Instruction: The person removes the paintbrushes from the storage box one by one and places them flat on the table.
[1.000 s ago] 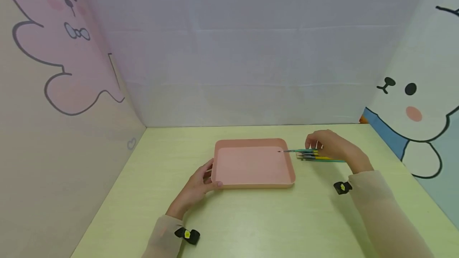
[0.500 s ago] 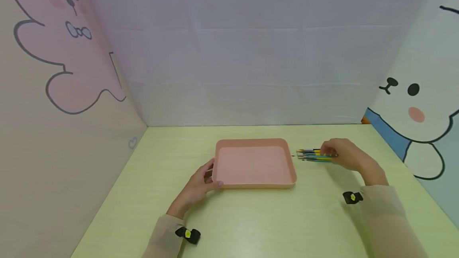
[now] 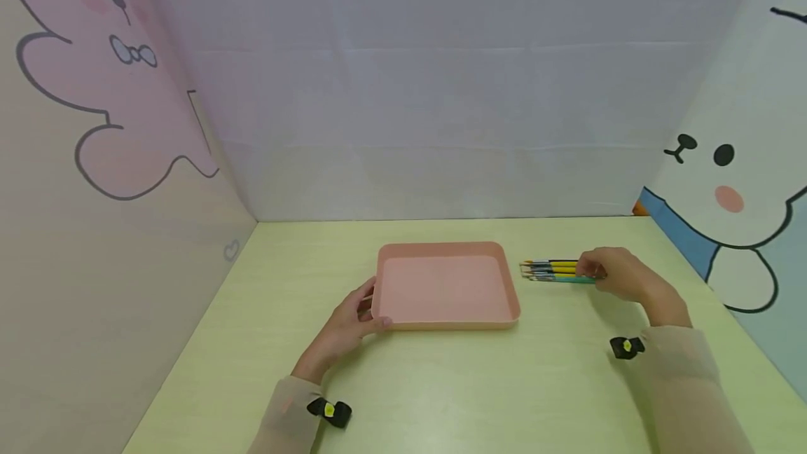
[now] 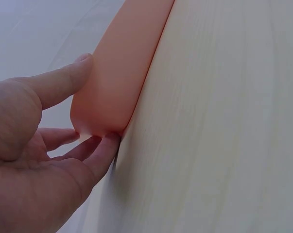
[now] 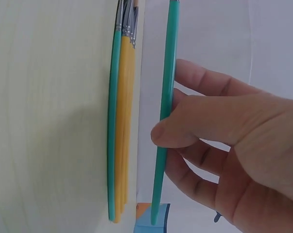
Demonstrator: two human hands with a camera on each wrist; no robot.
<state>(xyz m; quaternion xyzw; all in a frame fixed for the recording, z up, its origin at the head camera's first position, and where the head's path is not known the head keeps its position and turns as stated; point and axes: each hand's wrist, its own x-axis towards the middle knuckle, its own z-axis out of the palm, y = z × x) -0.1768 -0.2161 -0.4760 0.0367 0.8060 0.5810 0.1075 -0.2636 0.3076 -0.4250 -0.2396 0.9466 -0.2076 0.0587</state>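
My left hand (image 3: pixel 343 328) grips the near left corner of a shallow pink tray (image 3: pixel 444 324). In the left wrist view the thumb presses on the tray's wall (image 4: pixel 112 73) and the curled fingers are at its lower corner. To the right of the tray, my right hand (image 3: pixel 621 275) pinches a paintbrush (image 5: pixel 167 68) by its green handle between thumb and fingers. Beside it in the right wrist view lies a row of several paintbrushes (image 5: pixel 123 116), yellow-handled ones and a green one, bristles pointing toward the tray.
Tray and brushes rest on a pale yellow-green table (image 3: pixel 460 384). A plain whitish backdrop (image 3: pixel 441 125) rises behind the table's far edge. Cartoon-printed panels stand on both sides, a pink figure (image 3: pixel 135 153) left and a white one (image 3: pixel 725 181) right.
My right hand has moved right with the green paintbrush, from over the tray's right rim to over the row of brushes. The left hand and tray stay in place.
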